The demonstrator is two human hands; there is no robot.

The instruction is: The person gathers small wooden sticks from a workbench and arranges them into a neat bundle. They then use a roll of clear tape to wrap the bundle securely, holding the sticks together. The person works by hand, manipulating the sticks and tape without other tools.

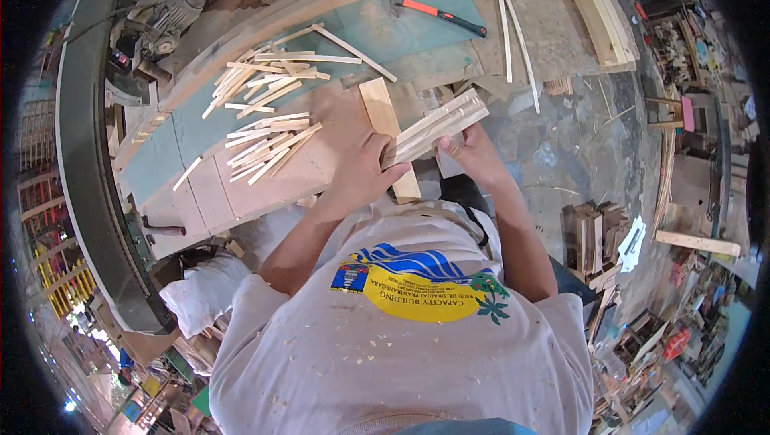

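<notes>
Wood: bundle of slats (435, 126), over the tabletop (241, 186) edge, right of loose sticks (265, 146).
Fingers: left hand (361, 174) and right hand (473, 150) clasp its ends.
Handling: probably light, stiff, splintery; hold both ends.

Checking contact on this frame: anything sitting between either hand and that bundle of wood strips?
Nothing visible. The left hand and right hand both grip the bundle of wood strips directly, one at each side of its near end. A flat wooden board lies under the bundle on the workbench, not between hands and strips.
</notes>
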